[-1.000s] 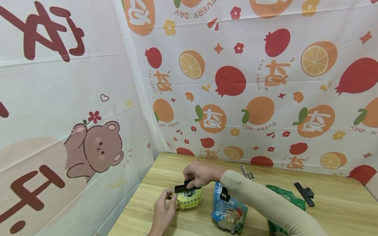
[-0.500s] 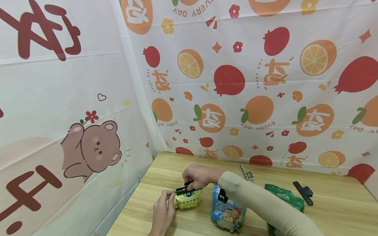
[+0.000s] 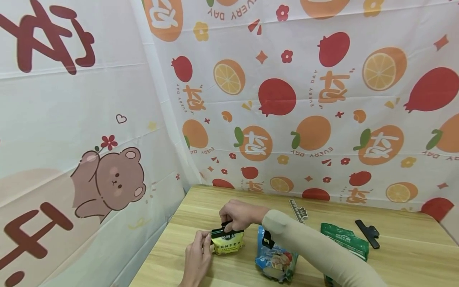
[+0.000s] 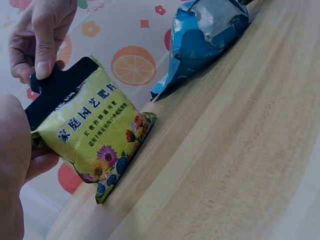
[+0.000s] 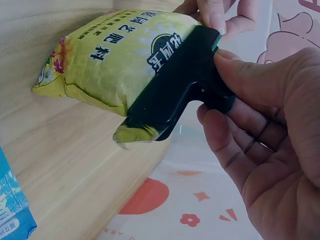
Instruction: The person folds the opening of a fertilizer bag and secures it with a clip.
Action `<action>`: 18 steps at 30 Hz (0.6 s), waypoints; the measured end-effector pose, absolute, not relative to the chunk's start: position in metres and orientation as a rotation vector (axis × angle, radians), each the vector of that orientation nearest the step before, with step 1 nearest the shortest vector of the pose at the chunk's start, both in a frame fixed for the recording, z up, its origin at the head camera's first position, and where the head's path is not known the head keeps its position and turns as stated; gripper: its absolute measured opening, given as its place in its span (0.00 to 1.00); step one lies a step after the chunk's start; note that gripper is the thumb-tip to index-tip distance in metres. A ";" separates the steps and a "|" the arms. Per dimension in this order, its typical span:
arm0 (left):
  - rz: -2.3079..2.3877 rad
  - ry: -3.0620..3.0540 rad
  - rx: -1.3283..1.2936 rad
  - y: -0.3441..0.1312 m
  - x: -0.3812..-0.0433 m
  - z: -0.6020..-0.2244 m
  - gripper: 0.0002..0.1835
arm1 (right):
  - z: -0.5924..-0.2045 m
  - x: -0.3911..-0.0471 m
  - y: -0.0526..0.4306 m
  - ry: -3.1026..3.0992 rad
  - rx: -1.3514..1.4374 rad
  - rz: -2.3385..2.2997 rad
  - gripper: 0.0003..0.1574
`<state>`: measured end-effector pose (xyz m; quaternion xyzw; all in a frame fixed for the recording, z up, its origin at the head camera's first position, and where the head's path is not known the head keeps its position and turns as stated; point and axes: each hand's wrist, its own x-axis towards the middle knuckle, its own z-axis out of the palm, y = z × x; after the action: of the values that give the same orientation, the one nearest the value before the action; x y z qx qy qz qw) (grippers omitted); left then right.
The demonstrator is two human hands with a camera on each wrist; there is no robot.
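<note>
A yellow fertilizer bag [image 3: 228, 244] stands on the table's left part, a black bag clip [image 5: 172, 80] across its folded top edge. My right hand [image 3: 239, 215] pinches the clip's handle between thumb and fingers. At the bag's left top corner, my left hand [image 3: 198, 253] pinches the bag beside the clip's end; in the right wrist view the left fingertips [image 5: 212, 15] touch that end. A bit of yellow wrapper pokes out past the clip's other end. The left wrist view shows the bag's printed front [image 4: 95, 130] with flowers near its base.
Right of the yellow bag lies a blue bag [image 3: 274, 259] with a black clip [image 3: 267, 240] on it. A green bag [image 3: 344, 241], partly behind the right sleeve, lies farther right. Another black clip [image 3: 367, 233] and a patterned clip-like piece [image 3: 298, 211] rest on the wooden table [image 3: 201, 199].
Both hands stay at the bag's top with the bag clip. The clip and the bag's top have tilted slightly, and the head view has shifted a little.
</note>
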<state>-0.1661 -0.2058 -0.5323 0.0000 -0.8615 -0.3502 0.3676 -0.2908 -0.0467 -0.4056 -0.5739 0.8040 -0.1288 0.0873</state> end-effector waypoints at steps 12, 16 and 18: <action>-0.963 -2.234 -0.028 -0.206 -0.165 -0.527 0.08 | -0.399 -0.282 -0.048 2.454 -1.610 -0.271 0.13; -0.919 -2.223 -0.098 -0.206 -0.168 -0.528 0.11 | -0.399 -0.281 -0.046 2.472 -1.588 -0.255 0.10; -0.903 -2.206 -0.131 -0.207 -0.170 -0.529 0.11 | -0.401 -0.281 -0.044 2.469 -1.584 -0.283 0.10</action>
<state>-0.1702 -0.2068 -0.5294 -0.0509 -0.8592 -0.3518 0.3681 -0.2814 -0.0437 -0.4007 -0.5349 0.8338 -0.0955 0.0974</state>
